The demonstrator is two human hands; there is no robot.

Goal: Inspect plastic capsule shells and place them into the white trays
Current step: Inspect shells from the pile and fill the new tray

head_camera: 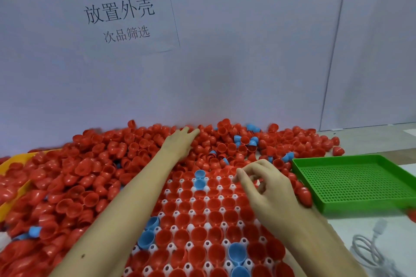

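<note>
The white tray (203, 213) is mostly filled; a big shell pile (74, 175) remains. Left hand (180, 141) reaches released; right hand (263, 184) fingers curl, seemingly empty.

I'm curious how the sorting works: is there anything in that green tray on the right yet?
No, the green tray shows only its bare perforated floor, with no shells inside.

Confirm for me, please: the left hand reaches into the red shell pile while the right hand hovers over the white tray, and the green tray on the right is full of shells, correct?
Not quite. The head view shows the green tray holds no shells; its perforated floor is bare. The rest stands: the left hand reaches into the red shell pile, and the right hand hovers over the white tray.
</note>
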